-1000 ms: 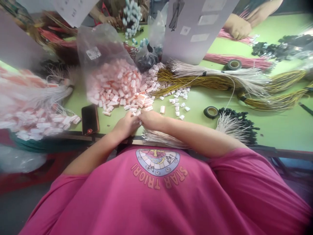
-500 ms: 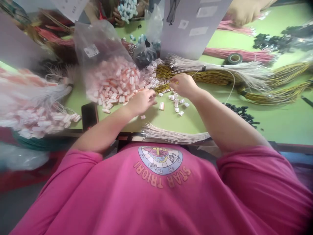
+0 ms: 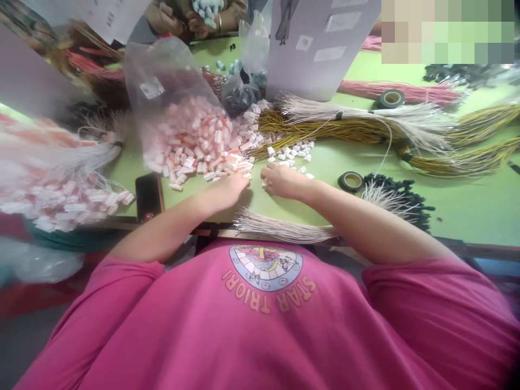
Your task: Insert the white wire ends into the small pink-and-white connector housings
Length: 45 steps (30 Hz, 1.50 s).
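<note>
My left hand (image 3: 233,188) is low over the green table beside the front of a heap of white and orange plastic connectors (image 3: 199,138). Its fingers are drawn together; what they hold, if anything, is hidden. Across a small gap, my right hand (image 3: 281,181) has its fingers curled in a pinch, with a bit of a small white connector showing at the tips. Behind it lie loose white connectors (image 3: 290,153) and the ends of yellow-green wires (image 3: 272,149). A bundle of white wires (image 3: 284,226) with metal tips lies along the table's front edge, below both hands.
A clear plastic bag (image 3: 162,70) covers part of the heap. A dark phone (image 3: 149,196) lies left, near bagged connectors (image 3: 77,200). Tape rolls (image 3: 351,182), black connectors (image 3: 414,203) and white wires (image 3: 361,111) are on the right. A co-worker's hands (image 3: 199,24) show behind.
Both hands have come towards me, away from the yellow-green wires. My right hand has also moved left. A tape roll and white wire ends by my right forearm are uncovered.
</note>
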Available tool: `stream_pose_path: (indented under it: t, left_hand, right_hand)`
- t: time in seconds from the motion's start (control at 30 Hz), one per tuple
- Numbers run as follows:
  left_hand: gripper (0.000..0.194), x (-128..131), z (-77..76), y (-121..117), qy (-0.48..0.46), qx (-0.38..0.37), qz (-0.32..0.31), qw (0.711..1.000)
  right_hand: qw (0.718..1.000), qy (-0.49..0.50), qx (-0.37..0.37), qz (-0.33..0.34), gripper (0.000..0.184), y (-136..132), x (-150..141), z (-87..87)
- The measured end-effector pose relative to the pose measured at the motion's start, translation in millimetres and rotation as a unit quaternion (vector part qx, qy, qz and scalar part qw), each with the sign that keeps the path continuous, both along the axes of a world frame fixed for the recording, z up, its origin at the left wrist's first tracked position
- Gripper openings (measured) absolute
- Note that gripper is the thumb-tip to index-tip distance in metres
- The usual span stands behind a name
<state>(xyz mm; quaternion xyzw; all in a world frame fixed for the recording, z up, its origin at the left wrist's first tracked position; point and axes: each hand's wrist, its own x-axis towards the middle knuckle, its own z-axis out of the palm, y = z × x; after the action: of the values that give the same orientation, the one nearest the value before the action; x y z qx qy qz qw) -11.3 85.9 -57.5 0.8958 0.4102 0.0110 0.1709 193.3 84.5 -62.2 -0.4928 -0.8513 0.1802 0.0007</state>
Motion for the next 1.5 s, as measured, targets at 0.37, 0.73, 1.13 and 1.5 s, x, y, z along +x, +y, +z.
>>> stream_pose_path:
  t: [0.37, 0.73, 1.13, 1.5]
  left_hand:
    - [0.031, -17, 14.2, 46, -0.044, 0.143, 0.08, 0.986]
    - [0.023, -22, -6.3, 48, 0.021, 0.128, 0.082, 0.988]
    - [0.01, -40, 5.7, 26, -0.044, 0.139, 0.068, 0.987]
    - [0.026, -32, 11.0, -43, -0.083, 0.157, -0.041, 0.983]
  right_hand:
    - [0.991, 0.125, 0.0, -0.038, 0.022, -9, -11, 18.8]
    - [0.969, 0.133, -0.209, 0.009, 0.005, -56, -18, 3.3]
    - [0.924, 0.244, -0.287, -0.073, 0.013, -45, -11, 1.2]
    - [0.743, 0.475, -0.421, -0.212, 0.016, -46, -8, -18.8]
